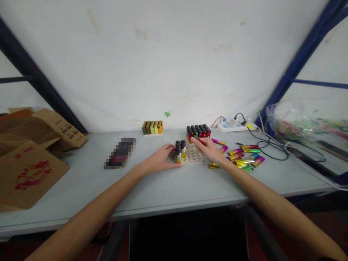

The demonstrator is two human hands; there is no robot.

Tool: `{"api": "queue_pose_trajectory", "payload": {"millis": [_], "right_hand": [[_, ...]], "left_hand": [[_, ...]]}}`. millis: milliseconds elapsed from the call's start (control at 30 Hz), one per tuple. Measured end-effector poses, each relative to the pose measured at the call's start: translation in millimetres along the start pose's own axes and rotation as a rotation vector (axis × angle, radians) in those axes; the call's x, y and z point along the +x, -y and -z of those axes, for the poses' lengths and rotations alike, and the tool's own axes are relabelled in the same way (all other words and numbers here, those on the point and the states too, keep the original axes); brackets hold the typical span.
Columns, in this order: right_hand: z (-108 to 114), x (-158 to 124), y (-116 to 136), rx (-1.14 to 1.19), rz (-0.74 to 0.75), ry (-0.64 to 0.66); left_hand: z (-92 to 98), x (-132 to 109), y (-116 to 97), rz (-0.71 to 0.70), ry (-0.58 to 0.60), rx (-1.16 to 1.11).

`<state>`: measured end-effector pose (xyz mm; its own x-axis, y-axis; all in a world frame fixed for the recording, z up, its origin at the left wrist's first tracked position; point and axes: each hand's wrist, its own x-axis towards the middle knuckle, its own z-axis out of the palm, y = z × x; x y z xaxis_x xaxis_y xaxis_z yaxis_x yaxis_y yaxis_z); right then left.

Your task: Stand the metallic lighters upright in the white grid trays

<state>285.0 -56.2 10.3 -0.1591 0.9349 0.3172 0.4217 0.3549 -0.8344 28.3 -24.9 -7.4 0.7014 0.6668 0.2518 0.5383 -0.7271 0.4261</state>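
A white tray with round holes [194, 156] sits on the table in front of me, with several standing lighters [178, 154] in its left-hand columns. My left hand [161, 159] is curved around the tray's left end, thumb at the near corner and fingers at the far side, holding it. Over the tray's right rear part, my right hand [208, 148] pinches a red lighter [200, 141], partly covered by the fingers. Just behind stands a full block of shiny, multicoloured lighters with black tops [199, 130].
Loose metallic lighters [241, 156] lie right of the tray. A block of yellow and green lighters [152, 127] stands by the wall. At left are a pixelated dark object [121, 153] and cardboard boxes [35, 170]; at right, a power strip [233, 125] and cables [272, 145].
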Motion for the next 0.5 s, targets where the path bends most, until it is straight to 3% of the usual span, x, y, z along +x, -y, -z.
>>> {"api": "queue_pose_trajectory", "payload": {"millis": [167, 500], "right_hand": [[-5.4, 0.7, -7.5, -0.151, -0.016, -0.097], [-6.7, -0.1, -5.0, -0.073, 0.037, -0.043]], "left_hand": [[-0.6, 0.3, 0.5, 0.007, -0.002, 0.008], [-1.9, -0.6, 2.9, -0.006, -0.016, -0.009]]}}
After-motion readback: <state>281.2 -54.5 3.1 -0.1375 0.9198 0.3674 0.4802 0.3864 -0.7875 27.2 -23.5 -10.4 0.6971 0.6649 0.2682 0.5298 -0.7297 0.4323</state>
